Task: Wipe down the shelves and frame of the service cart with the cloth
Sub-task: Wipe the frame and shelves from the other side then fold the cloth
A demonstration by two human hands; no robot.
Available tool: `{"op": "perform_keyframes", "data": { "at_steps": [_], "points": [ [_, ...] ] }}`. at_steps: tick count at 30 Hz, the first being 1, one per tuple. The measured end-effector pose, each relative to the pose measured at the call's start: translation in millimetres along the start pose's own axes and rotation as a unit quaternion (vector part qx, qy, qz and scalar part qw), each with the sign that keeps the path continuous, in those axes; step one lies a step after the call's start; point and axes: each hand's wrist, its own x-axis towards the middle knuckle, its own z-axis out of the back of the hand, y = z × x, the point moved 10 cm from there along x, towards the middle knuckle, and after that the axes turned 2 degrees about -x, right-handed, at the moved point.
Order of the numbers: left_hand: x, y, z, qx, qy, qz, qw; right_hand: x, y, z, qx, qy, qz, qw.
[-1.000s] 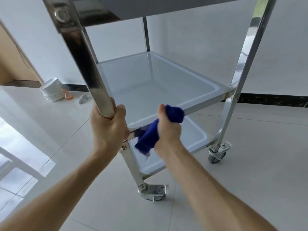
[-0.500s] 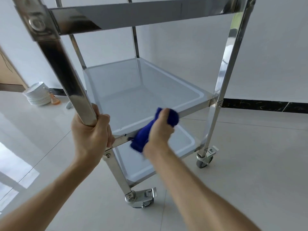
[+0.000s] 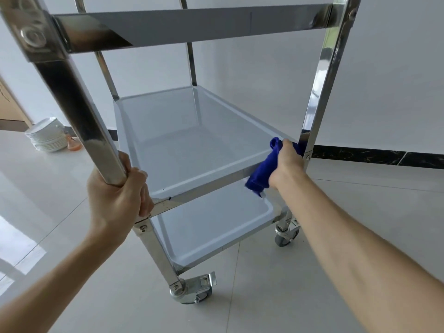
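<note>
A stainless steel service cart [image 3: 192, 152] stands on castors right in front of me, with a middle shelf, a lower shelf [image 3: 211, 227] and a top rail. My left hand [image 3: 117, 195] grips the near left upright post [image 3: 79, 111] just above the middle shelf. My right hand [image 3: 286, 162] holds a blue cloth [image 3: 262, 174] against the front rim of the middle shelf, at its right end beside the near right post [image 3: 319, 92]. Part of the cloth hangs below the rim.
A stack of white plates [image 3: 48, 138] and a small orange object [image 3: 74, 144] sit on the tiled floor by the wall at the left. Castors with brakes [image 3: 192, 289] are at the cart's feet. A white wall with a black skirting lies behind.
My right hand has slid the cloth along the middle shelf's front rim from near the left post to the right end. My left hand stays on the left post.
</note>
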Motion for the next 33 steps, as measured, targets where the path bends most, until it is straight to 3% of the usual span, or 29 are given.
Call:
{"op": "perform_keyframes", "data": {
  "at_steps": [4,7,9,12,13,14,19,23,26,28,31,32,33],
  "points": [
    [-0.2,-7.0,0.9,0.079,0.027,0.001,0.997,3.7,-1.6,2.0,-0.014,0.028,-0.008,0.999],
    [0.0,-6.6,21.6,0.278,0.062,0.027,0.958,-1.5,-8.8,1.6,-0.002,0.033,-0.008,0.999],
    [-9.2,-8.3,47.3,0.458,0.085,0.040,0.884,-4.7,-15.9,1.6,0.004,0.038,-0.010,0.999],
    [-34.9,-8.7,65.6,0.670,0.165,0.044,0.722,-11.8,-29.3,2.9,0.014,0.043,-0.009,0.999],
    [-42.4,-10.5,64.0,0.703,0.188,0.039,0.685,-15.0,-33.6,2.6,0.014,0.046,-0.008,0.999],
    [-47.8,-15.2,56.8,0.711,0.201,0.022,0.674,-18.6,-37.3,1.5,0.015,0.051,-0.009,0.999],
    [-38.2,-40.0,-36.6,0.548,0.281,-0.126,0.778,-39.5,-51.8,-3.9,0.044,0.101,0.007,0.994],
    [7.1,19.1,-62.7,0.542,0.338,-0.074,0.766,-43.1,-63.3,4.9,0.041,0.119,0.117,0.985],
    [15.6,61.6,-56.7,0.535,0.344,-0.029,0.771,-47.2,-84.7,14.6,-0.050,0.099,0.241,0.964],
    [14.0,74.8,-53.1,0.522,0.333,-0.019,0.785,-49.5,-115.0,2.8,-0.114,0.157,0.283,0.939],
    [14.6,78.6,-53.4,0.520,0.319,-0.014,0.792,-54.3,-177.4,-34.1,-0.232,0.296,0.279,0.884],
    [15.2,78.6,-54.3,0.519,0.316,-0.014,0.794,-58.0,-192.9,-46.7,-0.286,0.319,0.303,0.851],
    [15.5,77.8,-55.7,0.519,0.315,-0.016,0.795,-64.5,-204.6,-60.6,-0.367,0.324,0.358,0.795]
  ]
}}
